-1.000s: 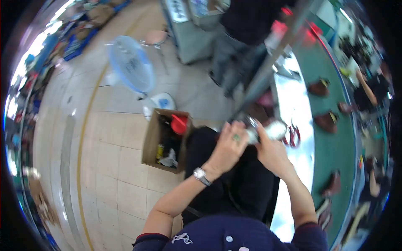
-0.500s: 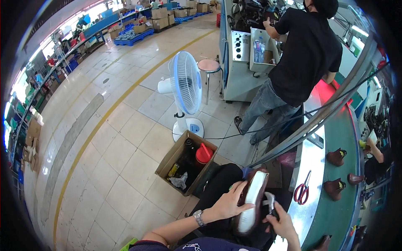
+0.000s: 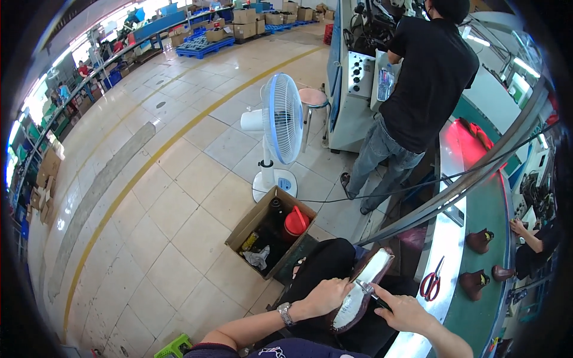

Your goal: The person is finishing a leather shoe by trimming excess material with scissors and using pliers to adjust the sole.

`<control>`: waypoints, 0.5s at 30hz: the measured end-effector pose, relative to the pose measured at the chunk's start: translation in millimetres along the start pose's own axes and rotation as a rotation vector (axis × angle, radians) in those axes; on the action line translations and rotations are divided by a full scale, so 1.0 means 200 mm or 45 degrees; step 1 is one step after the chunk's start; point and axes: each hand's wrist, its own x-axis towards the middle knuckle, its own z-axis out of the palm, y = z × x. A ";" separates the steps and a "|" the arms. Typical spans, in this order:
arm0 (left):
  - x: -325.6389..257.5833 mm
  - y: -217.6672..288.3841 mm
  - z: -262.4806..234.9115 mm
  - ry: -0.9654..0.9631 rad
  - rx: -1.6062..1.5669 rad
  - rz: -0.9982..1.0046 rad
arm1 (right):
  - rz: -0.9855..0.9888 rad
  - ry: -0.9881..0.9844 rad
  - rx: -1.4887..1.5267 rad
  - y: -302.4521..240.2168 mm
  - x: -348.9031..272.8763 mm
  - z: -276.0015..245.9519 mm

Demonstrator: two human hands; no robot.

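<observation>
A dark brown shoe [image 3: 352, 309] with a white underside lies bottom up across my lap, tilted, its far end pointing up and to the right. My left hand [image 3: 328, 296] grips its left side near the middle, fingers curled over the edge. In my right hand [image 3: 401, 310] is a pair of pincers [image 3: 364, 287] with a metal head and dark grip. The head rests on or just over the white underside, close to my left fingertips. Whether its jaws pinch anything, I cannot tell. The side of the shoe facing my lap is hidden.
Red-handled scissors [image 3: 430, 286] lie on the metal ledge to my right. Beside it, a green conveyor belt [image 3: 477, 262] carries brown boots [image 3: 474, 285]. A cardboard box [image 3: 239, 232] and a fan [image 3: 280, 119] stand ahead. Someone in black [image 3: 427, 77] works at a machine.
The pincers have moved from beside the shoe onto its white underside. The shoe has tilted further right, and my left hand has shifted along it. The whole view has turned slightly.
</observation>
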 end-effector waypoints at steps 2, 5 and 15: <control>0.01 0.06 -0.01 -0.202 0.326 0.046 | -0.114 0.041 -0.052 0.00 0.01 -0.01; 0.03 0.15 -0.05 -0.402 0.357 -0.154 | -0.090 0.016 -0.200 0.00 0.03 0.00; 0.10 -0.05 0.13 -0.599 -2.093 -0.990 | -0.166 0.270 -0.114 0.09 -0.03 0.22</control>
